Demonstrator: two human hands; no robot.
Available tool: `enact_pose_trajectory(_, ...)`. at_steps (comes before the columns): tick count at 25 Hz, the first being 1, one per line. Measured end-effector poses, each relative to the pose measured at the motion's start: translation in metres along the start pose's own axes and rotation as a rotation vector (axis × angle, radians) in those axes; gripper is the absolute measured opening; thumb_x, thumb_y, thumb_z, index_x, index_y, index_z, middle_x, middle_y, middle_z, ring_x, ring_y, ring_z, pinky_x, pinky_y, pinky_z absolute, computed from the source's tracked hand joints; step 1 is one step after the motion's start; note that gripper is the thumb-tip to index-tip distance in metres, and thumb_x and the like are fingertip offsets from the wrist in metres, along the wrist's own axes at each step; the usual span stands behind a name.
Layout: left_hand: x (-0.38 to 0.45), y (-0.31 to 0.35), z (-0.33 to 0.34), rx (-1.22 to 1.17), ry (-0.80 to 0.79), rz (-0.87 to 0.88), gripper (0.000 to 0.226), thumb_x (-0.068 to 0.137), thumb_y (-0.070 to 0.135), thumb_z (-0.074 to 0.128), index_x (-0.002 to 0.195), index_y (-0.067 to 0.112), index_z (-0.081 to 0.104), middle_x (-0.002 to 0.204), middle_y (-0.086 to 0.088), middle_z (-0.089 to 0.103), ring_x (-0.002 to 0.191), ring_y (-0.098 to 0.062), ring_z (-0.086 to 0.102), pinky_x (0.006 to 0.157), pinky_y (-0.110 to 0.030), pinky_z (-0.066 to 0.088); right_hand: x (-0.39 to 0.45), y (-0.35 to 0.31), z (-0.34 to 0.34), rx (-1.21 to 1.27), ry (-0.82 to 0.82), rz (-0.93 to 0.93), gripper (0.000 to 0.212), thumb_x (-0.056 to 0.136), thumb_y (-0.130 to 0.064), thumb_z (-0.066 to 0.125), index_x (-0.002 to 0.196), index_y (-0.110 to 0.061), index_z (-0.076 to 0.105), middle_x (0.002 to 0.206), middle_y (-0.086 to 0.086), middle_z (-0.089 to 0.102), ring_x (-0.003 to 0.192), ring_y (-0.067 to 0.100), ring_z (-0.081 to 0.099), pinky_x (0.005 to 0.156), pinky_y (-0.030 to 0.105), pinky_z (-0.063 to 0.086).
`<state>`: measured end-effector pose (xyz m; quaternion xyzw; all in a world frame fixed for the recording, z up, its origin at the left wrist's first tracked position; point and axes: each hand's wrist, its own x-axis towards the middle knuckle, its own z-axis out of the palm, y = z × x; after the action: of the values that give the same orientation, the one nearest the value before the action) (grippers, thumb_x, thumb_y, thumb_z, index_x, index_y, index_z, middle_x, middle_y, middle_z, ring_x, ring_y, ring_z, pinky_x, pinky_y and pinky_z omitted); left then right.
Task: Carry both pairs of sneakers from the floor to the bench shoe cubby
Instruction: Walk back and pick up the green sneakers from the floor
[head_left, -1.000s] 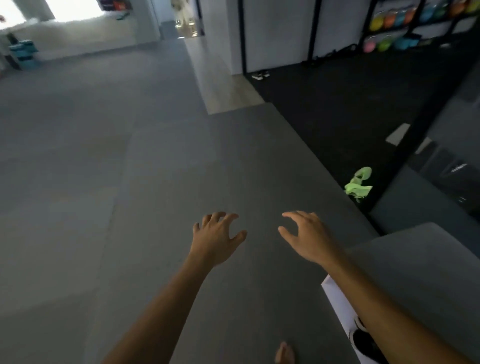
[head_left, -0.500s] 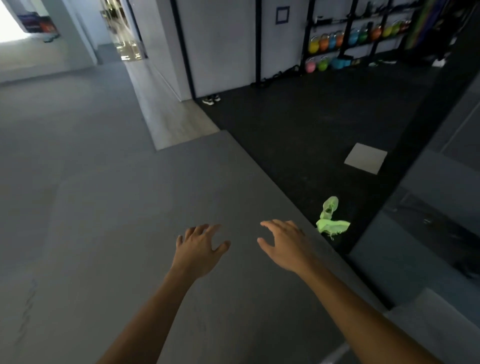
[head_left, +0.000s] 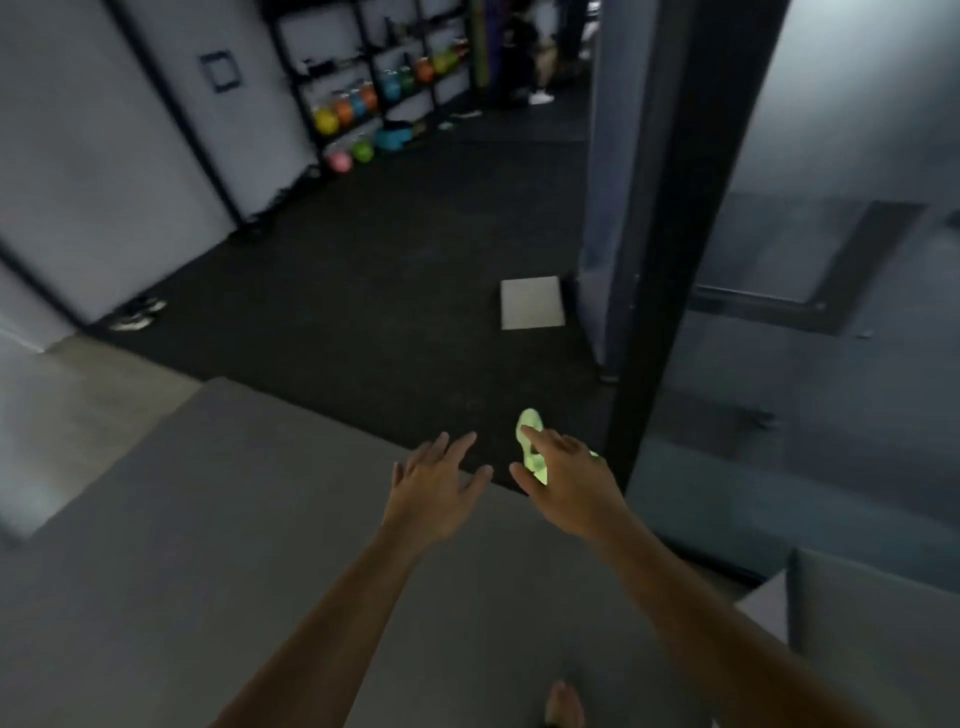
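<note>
A pair of bright green sneakers (head_left: 531, 439) lies on the black rubber floor, just past the edge of the grey mat (head_left: 218, 519). My right hand (head_left: 569, 483) reaches out in front of them with fingers spread and covers part of the pair; it holds nothing. My left hand (head_left: 434, 491) is stretched forward beside it, open and empty, over the mat's edge. A second pair of dark sneakers (head_left: 136, 314) sits far off by the white wall at the left. No bench or cubby can be made out.
A black post (head_left: 670, 291) and glass panels stand right of the green sneakers. A pale square tile (head_left: 531, 302) lies on the black floor. A rack of coloured kettlebells (head_left: 363, 114) lines the back wall. My bare foot (head_left: 563, 704) shows at the bottom.
The view has swung right and moved closer to the green sneakers. Both hands have stretched further forward, and the right hand now overlaps the green pair.
</note>
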<state>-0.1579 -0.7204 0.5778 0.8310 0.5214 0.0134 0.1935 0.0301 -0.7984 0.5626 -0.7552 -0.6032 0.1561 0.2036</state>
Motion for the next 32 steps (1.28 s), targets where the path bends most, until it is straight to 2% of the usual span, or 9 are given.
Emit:
enact_pose_trajectory(2,0.064,0.012,0.001,0.038,-0.04,0.053,0.066,0.094,0.069,0.032,0.154,0.045,0.02,0.167,-0.001,0.01,0.152,-0.026,0.008,0.119,-0.057,0.011,0.047,0.026,0.002,-0.041,0.0,0.076,0.064,0.096,-0.062,0.037,0.152,-0.03,0.03,0.146,-0.002,0.046,0.135,0.026,0.042,0.102,0.051,0.042)
enact_pose_trajectory(5,0.136,0.012,0.006,0.054,-0.117,0.083,0.066,0.094,0.069,0.033,0.154,0.047,0.019,0.168,0.001,0.0,0.153,-0.025,-0.001,0.12,-0.057,0.008,0.109,0.052,0.001,-0.065,-0.029,0.155,0.064,0.098,-0.061,0.038,0.153,-0.031,0.028,0.151,0.001,0.041,0.141,0.028,0.036,0.106,0.052,0.039)
enact_pose_trajectory(11,0.258,-0.015,0.004,0.039,-0.239,0.063,0.066,0.093,0.069,0.035,0.154,0.046,0.019,0.168,0.0,0.002,0.153,-0.026,0.0,0.12,-0.058,0.008,0.218,0.075,0.007,-0.089,-0.06,0.263,0.064,0.099,-0.058,0.04,0.156,-0.032,0.023,0.161,0.005,0.03,0.149,0.029,0.022,0.113,0.052,0.029)
enact_pose_trajectory(14,0.335,-0.022,0.004,0.06,-0.277,0.159,0.067,0.094,0.07,0.032,0.154,0.045,0.019,0.168,-0.001,0.002,0.153,-0.027,0.0,0.119,-0.061,0.009,0.273,0.083,0.018,-0.124,-0.061,0.343,0.067,0.1,-0.06,0.037,0.158,-0.033,0.016,0.165,0.007,0.019,0.152,0.03,0.011,0.118,0.055,0.019)
enact_pose_trajectory(17,0.414,-0.02,0.013,0.097,-0.279,0.31,0.069,0.093,0.072,0.029,0.155,0.044,0.016,0.168,-0.004,0.003,0.153,-0.029,0.001,0.118,-0.063,0.008,0.321,0.092,0.037,-0.161,0.014,0.424,0.069,0.099,-0.063,0.032,0.158,-0.033,0.012,0.166,0.008,0.015,0.153,0.031,0.004,0.119,0.058,0.012)
enact_pose_trajectory(21,0.483,-0.023,0.04,0.144,-0.244,0.442,0.072,0.092,0.074,0.027,0.156,0.044,0.009,0.168,-0.007,-0.004,0.153,-0.031,-0.004,0.116,-0.065,0.004,0.37,0.107,0.069,-0.159,0.055,0.514,0.073,0.097,-0.068,0.029,0.159,-0.034,0.008,0.167,0.007,0.009,0.153,0.031,-0.004,0.118,0.059,0.007)
enact_pose_trajectory(26,0.535,-0.057,0.138,0.151,-0.283,0.423,0.076,0.088,0.08,0.02,0.154,0.049,-0.001,0.167,-0.007,-0.014,0.152,-0.033,-0.009,0.115,-0.066,0.001,0.409,0.169,0.159,-0.147,0.025,0.568,0.072,0.096,-0.07,0.028,0.157,-0.041,0.002,0.167,0.008,0.004,0.152,0.031,-0.01,0.118,0.061,0.003)
enact_pose_trajectory(32,0.613,-0.114,0.368,0.161,-0.325,0.408,0.075,0.09,0.078,0.022,0.155,0.048,0.0,0.166,-0.007,-0.015,0.152,-0.033,-0.012,0.115,-0.067,0.0,0.439,0.307,0.352,-0.135,0.051,0.626,0.07,0.096,-0.069,0.029,0.156,-0.045,0.004,0.168,0.007,0.003,0.152,0.032,-0.011,0.117,0.064,0.001)
